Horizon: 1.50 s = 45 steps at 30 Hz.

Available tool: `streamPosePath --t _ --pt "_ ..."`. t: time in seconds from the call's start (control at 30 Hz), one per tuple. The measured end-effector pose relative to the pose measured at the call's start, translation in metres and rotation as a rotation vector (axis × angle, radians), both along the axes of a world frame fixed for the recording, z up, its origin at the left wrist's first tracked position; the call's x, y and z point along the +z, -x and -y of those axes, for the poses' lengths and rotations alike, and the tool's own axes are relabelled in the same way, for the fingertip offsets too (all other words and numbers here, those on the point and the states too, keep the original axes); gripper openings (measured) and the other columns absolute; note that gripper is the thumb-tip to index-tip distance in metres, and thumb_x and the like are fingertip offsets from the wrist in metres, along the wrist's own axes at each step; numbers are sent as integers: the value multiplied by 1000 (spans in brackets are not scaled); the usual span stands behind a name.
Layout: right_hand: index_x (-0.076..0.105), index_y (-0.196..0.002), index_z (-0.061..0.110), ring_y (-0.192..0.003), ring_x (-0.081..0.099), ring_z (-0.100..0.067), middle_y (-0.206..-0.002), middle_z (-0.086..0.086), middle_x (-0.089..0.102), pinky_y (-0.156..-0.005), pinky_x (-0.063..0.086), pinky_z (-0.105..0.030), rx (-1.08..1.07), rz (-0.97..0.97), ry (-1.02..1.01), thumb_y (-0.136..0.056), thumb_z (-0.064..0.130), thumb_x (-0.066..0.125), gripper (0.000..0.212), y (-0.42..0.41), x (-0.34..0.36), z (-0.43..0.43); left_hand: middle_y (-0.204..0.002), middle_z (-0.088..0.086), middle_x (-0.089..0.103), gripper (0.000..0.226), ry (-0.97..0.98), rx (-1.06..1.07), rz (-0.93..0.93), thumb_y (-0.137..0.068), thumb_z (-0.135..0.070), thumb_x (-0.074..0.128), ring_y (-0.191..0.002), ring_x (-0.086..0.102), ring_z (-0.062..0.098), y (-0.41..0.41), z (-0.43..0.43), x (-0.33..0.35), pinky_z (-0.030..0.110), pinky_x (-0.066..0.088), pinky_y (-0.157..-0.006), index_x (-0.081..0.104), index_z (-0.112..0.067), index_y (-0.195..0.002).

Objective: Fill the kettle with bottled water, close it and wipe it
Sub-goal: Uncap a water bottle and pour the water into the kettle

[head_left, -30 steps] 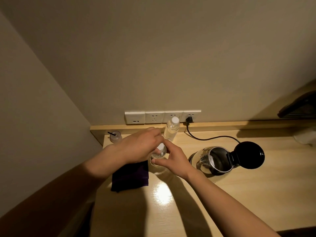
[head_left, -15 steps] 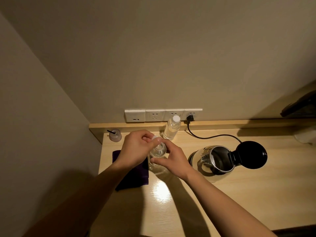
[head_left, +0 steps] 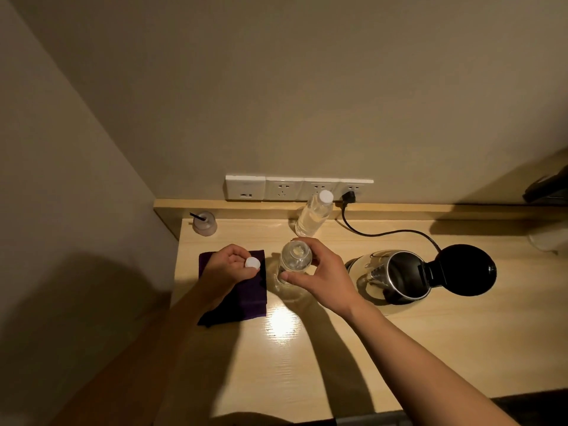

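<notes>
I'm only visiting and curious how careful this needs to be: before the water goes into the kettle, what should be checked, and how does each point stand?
1. Top removed: ok; the left hand pinches the cap, and the bottle is open.
2. Firm hold: ok; the right hand grips the bottle upright.
3. Opening free: ok; the lid of the kettle is swung back.
4. Inside empty: cannot tell.
5. Wiping ready: ok; the cloth lies under the left hand.
6. Power off: not ok; the cord is plugged into the wall socket.
</notes>
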State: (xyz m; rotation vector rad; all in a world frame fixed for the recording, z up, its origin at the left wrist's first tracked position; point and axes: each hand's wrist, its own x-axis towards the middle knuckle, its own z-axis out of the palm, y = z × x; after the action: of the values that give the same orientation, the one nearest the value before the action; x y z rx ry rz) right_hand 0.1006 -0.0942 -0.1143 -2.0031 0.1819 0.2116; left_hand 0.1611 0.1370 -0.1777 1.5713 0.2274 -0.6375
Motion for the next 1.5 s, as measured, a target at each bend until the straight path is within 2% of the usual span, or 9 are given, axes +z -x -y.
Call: streamPosePath --t 0.3,0.5,0.6,0.8,0.97,1.17,1.27,1.4,1.5 --pt "62 -128 31 -112 65 -5 -117 15 70 -100 51 -28 -10 0 31 -77 27 91 59 5 2 2 -90 16 67 28 -473 -147 579 -71 2 90 -72 63 25 20 -3 -61 29 55 -66 70 2 -91" --pt "62 -129 29 -112 65 -8 -118 13 70 -102 52 -33 -23 2 34 -77 26 91 59 8 6 2 -98 20 63 30 -526 -175 687 -71 4 88 -83 63 30 24 -6 -64 47 58 -72 70 6 -95" --pt "62 -129 27 -112 65 -7 -118 13 70 -102 52 -33 -32 1 34 -78 26 91 59 11 10 1 -108 22 62 55 -545 -216 647 -67 -6 95 -94 62 32 20 -8 -55 47 57 -86 69 7 -114" --pt "64 -125 30 -108 66 -4 -112 19 71 -95 52 -24 -79 24 40 -73 28 93 59 15 28 3 -130 -17 56 96 -230 -408 543 -61 -51 93 -118 55 -1 20 19 5 13 43 -96 52 -28 -145" --pt "67 -123 30 -107 67 -4 -112 18 72 -92 52 -21 -112 82 53 -71 27 94 59 24 51 6 -134 -14 65 90 27 -370 431 -64 -26 97 -125 63 9 35 67 48 31 53 -101 51 -38 -141" --pt "69 -123 26 -111 59 -1 -117 15 60 -86 48 -13 -138 162 106 -68 34 96 62 33 74 16 -102 -5 76 44 250 -25 372 -91 14 65 -97 72 6 58 119 72 22 58 -79 67 -25 -112" --pt "68 -123 27 -111 58 -1 -115 15 58 -87 49 -15 -163 189 105 -67 36 96 64 39 80 23 -95 -6 75 43 310 43 305 -99 10 56 -90 73 10 64 135 77 23 60 -72 73 -30 -102" --pt "62 -134 30 -115 54 6 -122 18 55 -92 43 -6 -179 189 104 -68 42 94 74 52 84 38 -107 0 74 37 276 -70 350 -81 -22 79 -102 73 26 65 145 76 51 62 -85 66 -29 -115" --pt "45 -149 38 -124 46 13 -132 31 45 -98 41 -4 -223 155 110 -66 62 87 96 71 81 53 -113 -6 73 55 159 -161 372 -69 -32 88 -102 74 17 66 150 75 36 63 -83 62 -40 -117"
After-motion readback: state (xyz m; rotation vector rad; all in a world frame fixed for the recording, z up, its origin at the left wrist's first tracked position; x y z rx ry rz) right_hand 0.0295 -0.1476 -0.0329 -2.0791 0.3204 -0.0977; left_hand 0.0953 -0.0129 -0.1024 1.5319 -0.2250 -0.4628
